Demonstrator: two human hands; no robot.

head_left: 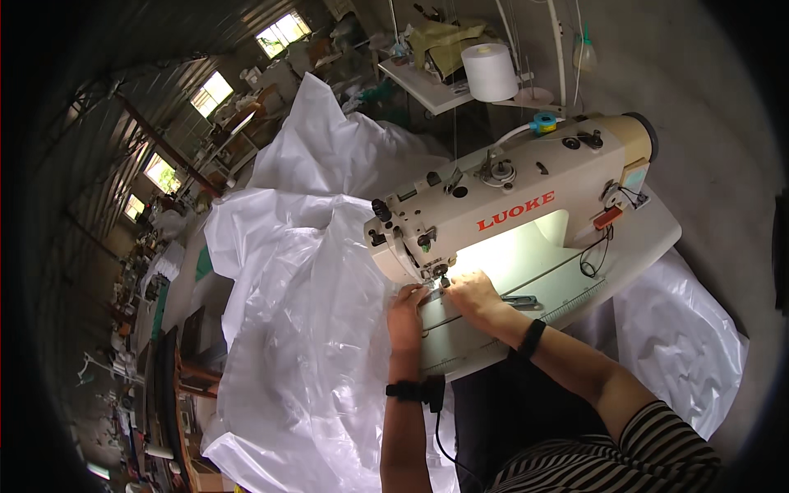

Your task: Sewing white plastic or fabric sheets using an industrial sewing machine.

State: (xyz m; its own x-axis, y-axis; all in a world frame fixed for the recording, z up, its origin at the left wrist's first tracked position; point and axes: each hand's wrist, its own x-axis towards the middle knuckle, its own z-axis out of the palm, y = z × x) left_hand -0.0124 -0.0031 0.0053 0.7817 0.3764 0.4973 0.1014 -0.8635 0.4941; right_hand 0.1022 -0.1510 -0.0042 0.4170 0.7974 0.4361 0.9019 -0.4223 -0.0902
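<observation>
At the needle end of a cream sewing machine (pixel 514 185), both my hands work close together under the lamp light. My left hand (pixel 404 315) has its fingertips drawn together just left of the presser foot (pixel 445 282). Closed fingers of my right hand (pixel 474 297) reach in at the foot's right side. Whatever lies between the fingers of either hand is too small or hidden to make out. A large white translucent plastic sheet (pixel 316 329) hangs in folds left of my left hand. Small thread snips (pixel 522 301) lie on the machine bed, right of my right hand.
A white thread cone (pixel 490 72) stands behind the machine, near a side table (pixel 427 86) with cloth on it. More white sheeting (pixel 682 329) hangs at the right, past the bed's edge. A red-brown frame (pixel 197 378) and cluttered benches line the left.
</observation>
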